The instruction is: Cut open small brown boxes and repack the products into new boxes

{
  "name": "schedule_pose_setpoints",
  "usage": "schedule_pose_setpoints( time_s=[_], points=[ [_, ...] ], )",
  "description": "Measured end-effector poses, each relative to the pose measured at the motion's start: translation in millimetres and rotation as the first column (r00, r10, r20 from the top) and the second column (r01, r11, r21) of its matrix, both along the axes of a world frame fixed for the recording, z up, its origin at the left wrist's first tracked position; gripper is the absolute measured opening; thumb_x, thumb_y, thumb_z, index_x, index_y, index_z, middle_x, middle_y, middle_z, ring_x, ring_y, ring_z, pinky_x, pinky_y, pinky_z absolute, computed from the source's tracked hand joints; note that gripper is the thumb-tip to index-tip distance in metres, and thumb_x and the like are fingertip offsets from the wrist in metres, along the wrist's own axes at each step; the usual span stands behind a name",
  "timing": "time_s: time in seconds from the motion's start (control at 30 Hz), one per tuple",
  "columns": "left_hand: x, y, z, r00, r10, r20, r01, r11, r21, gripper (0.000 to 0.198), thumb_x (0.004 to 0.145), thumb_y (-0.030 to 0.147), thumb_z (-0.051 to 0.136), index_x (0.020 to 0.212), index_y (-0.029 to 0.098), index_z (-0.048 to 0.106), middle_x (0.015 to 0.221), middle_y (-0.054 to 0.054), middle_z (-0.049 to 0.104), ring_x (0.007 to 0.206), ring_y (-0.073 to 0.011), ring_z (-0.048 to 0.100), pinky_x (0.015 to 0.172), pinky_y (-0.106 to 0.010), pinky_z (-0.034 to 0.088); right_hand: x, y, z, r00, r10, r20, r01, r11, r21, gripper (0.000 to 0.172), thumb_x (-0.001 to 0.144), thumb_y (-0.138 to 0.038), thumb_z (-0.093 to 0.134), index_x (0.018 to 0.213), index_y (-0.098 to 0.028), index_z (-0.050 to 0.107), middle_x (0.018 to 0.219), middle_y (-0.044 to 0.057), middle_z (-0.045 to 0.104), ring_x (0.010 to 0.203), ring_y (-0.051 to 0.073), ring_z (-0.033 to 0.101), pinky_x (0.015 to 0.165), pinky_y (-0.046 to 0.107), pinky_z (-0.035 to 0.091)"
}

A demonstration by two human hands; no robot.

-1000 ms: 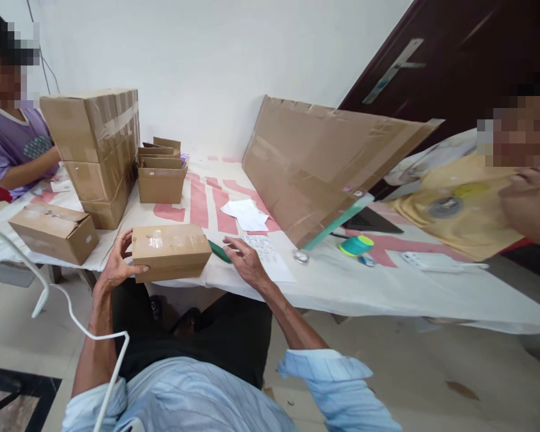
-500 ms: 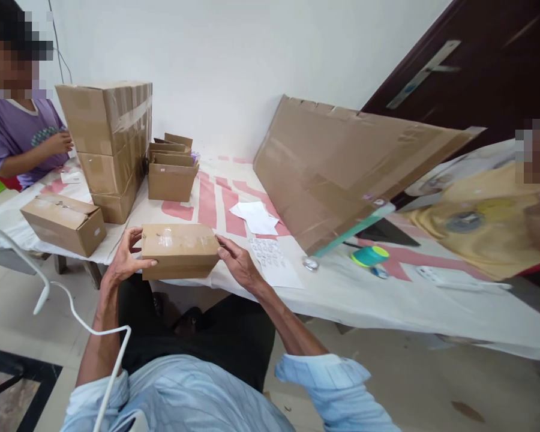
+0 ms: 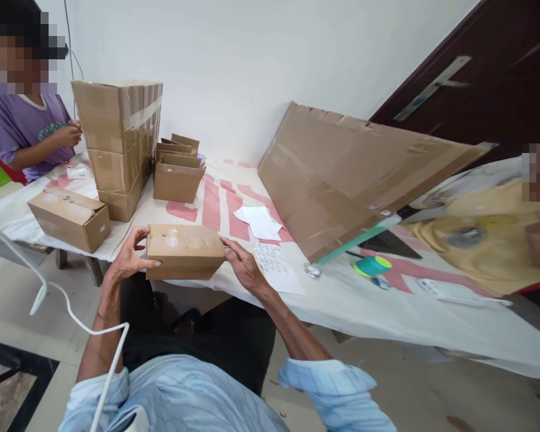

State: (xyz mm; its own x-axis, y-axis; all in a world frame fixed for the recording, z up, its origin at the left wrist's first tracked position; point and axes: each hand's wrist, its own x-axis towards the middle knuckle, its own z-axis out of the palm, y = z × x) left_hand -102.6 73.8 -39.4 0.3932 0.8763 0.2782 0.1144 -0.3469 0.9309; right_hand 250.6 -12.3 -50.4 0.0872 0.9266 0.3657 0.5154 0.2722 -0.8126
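Note:
A small taped cardboard box sits at the near edge of the cloth-covered table. My left hand grips its left end, thumb along the front. My right hand presses against its right end with the fingers closed on the side. Just right of that hand lies a white sheet of printed labels.
A closed box lies at the left, behind it a tall taped stack and open small boxes. A big flat cardboard sheet leans at the back right. White papers, a teal tape roll. Two other people sit at either side.
My right hand has come from the label sheet to the box's right end. The green object beside the box is now hidden. The view has shifted slightly left.

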Motion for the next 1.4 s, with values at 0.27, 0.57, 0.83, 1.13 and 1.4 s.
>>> schedule_pose_setpoints(
  time_s=[0.27, 0.57, 0.83, 1.13, 1.4],
  points=[
    [1, -5, 9.6, 0.999, -0.001, -0.049, 0.002, 1.0, 0.015, 0.077, 0.059, 0.042, 0.098, 0.12, 0.028, 0.053, 0.147, -0.014, 0.062, 0.149, -0.0413, 0.054, 0.108, -0.05, 0.05, 60, 17, -50.8, 0.762, -0.228, 0.606, 0.334, 0.94, -0.065, 0.037, 0.098, -0.047, 0.063, 0.12, -0.018, 0.072, 0.121, 0.02, 0.072, 0.116, 0.036, 0.066, 0.096, 0.049, 0.054],
    [0, -8, 14.4, 0.997, 0.045, -0.065, -0.044, 0.999, 0.021, 0.049, 0.083, 0.056, 0.078, 0.118, 0.028, 0.059, 0.143, -0.011, 0.068, 0.146, -0.0411, 0.059, 0.098, -0.047, 0.057, 53, 17, -65.3, 0.793, -0.205, 0.574, 0.368, 0.912, -0.183, 0.009, 0.092, -0.032, 0.064, 0.092, -0.023, 0.061, 0.105, 0.013, 0.07, 0.106, 0.03, 0.063, 0.089, 0.04, 0.05],
    [10, -11, 28.0, 0.937, 0.278, -0.212, -0.231, 0.948, 0.22, 0.034, 0.086, 0.052, 0.078, 0.107, 0.027, 0.07, 0.12, -0.008, 0.077, 0.118, -0.035, 0.073, 0.09, -0.044, 0.059, 16, 34, -43.7, 0.954, -0.287, -0.088, 0.263, 0.94, -0.217, 0.041, 0.099, -0.06, 0.039, 0.099, -0.024, 0.059, 0.094, 0.008, 0.072, 0.088, 0.026, 0.068, 0.074, 0.038, 0.057],
    [3, -10, 27.5, 0.977, 0.165, -0.137, -0.153, 0.984, 0.092, 0.048, 0.076, 0.054, 0.085, 0.114, 0.027, 0.072, 0.143, -0.009, 0.071, 0.135, -0.0384, 0.065, 0.1, -0.051, 0.057, -19, 36, -7.8, 0.95, -0.255, -0.183, 0.251, 0.967, -0.042, 0.042, 0.097, -0.061, 0.047, 0.11, -0.024, 0.064, 0.099, 0.006, 0.073, 0.096, 0.027, 0.064, 0.085, 0.038, 0.054],
    [5, -9, 22.0, 0.985, 0.16, -0.067, -0.157, 0.986, 0.055, 0.041, 0.079, 0.051, 0.082, 0.11, 0.026, 0.072, 0.144, -0.009, 0.071, 0.135, -0.0367, 0.066, 0.104, -0.051, 0.055, -16, 33, -3.1, 0.961, -0.241, -0.137, 0.24, 0.97, -0.025, 0.042, 0.096, -0.057, 0.047, 0.113, -0.023, 0.063, 0.1, 0.007, 0.072, 0.095, 0.028, 0.063, 0.085, 0.039, 0.054]
  ],
)
